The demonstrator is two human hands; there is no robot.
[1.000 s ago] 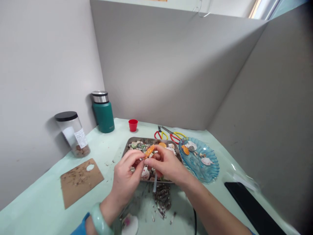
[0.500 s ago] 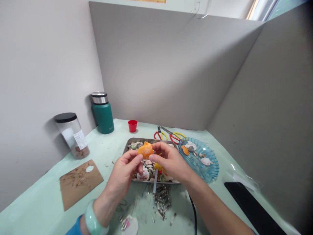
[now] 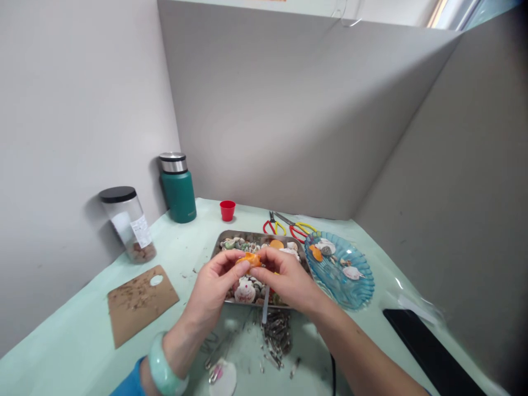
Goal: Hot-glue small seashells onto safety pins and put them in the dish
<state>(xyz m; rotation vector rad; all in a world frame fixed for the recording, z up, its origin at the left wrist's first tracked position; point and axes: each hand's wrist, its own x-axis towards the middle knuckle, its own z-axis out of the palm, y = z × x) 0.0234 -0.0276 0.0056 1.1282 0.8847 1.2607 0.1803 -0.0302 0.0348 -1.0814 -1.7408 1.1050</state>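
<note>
Both hands pinch an orange shell (image 3: 251,258) over a metal tray (image 3: 216,242) of mixed seashells. My left hand (image 3: 220,280) grips its left side between thumb and fingers. On the right side, my right hand (image 3: 284,275) holds it the same way. The shell is tipped, so mostly its edge shows. A pale translucent stick (image 3: 265,308) pokes out below my right hand, over the tray's near rim. Just in front of the tray lies a pile of small metal pins (image 3: 277,333). A white shell piece (image 3: 225,379) with a metal pin on it lies nearer to me.
At right stand a blue glass plate (image 3: 358,294) with several shells and a black flat object (image 3: 429,346). Two scissors (image 3: 295,224) and a red cup (image 3: 227,210) are behind the tray. Leftward are a green bottle (image 3: 179,195), a clear jar (image 3: 132,225) and brown cardboard (image 3: 142,305).
The orange shell has been tilted between my fingers, from its broad face toward its edge. Both hands still hold it. The whole view has shifted slightly.
</note>
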